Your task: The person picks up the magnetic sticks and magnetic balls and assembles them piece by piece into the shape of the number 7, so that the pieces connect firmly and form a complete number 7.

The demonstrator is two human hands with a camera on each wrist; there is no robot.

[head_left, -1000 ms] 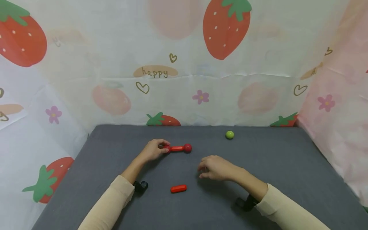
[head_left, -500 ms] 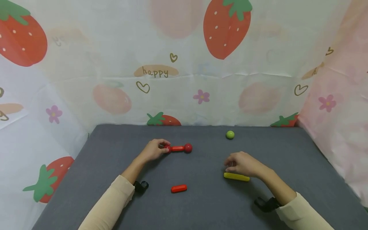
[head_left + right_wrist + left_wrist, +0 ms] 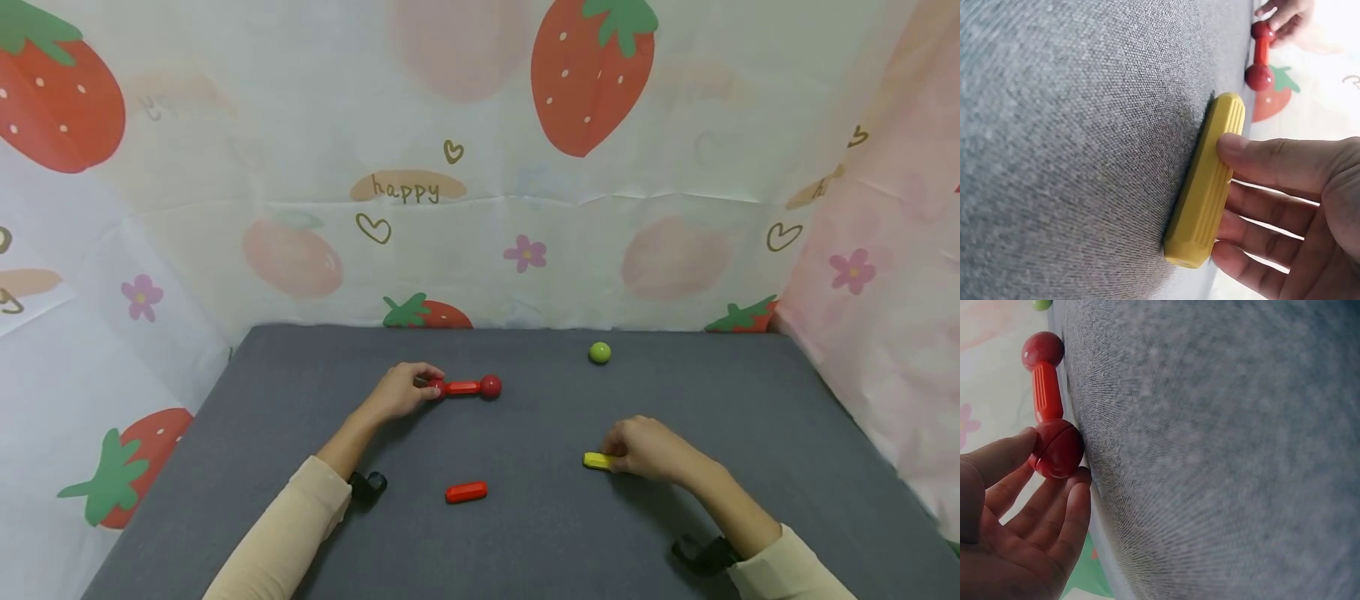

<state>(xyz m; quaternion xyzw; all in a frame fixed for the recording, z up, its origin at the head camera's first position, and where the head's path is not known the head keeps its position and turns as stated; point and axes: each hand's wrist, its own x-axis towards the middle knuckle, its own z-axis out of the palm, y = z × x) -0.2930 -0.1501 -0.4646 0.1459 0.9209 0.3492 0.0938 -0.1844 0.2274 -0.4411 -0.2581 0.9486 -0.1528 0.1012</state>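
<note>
With my left hand (image 3: 405, 390) I am pinching the left ball (image 3: 1059, 450), presumably steadying the bar (image 3: 1046, 390) just beyond, while my right hand (image 3: 651, 448) is gripping the rod (image 3: 1200, 197) crosswise, its left end projecting from the closed grip.

A red rod with ball ends (image 3: 462, 387) and a grooved yellow bar (image 3: 1202, 194) lay well apart on the grey surface (image 3: 540, 542).

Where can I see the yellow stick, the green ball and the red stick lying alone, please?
Yellow stick (image 3: 1204, 186): right wrist view, middle of its long side.
Green ball (image 3: 599, 352): head view, centre of its visible surface.
Red stick (image 3: 466, 492): head view, middle of its length.
</note>
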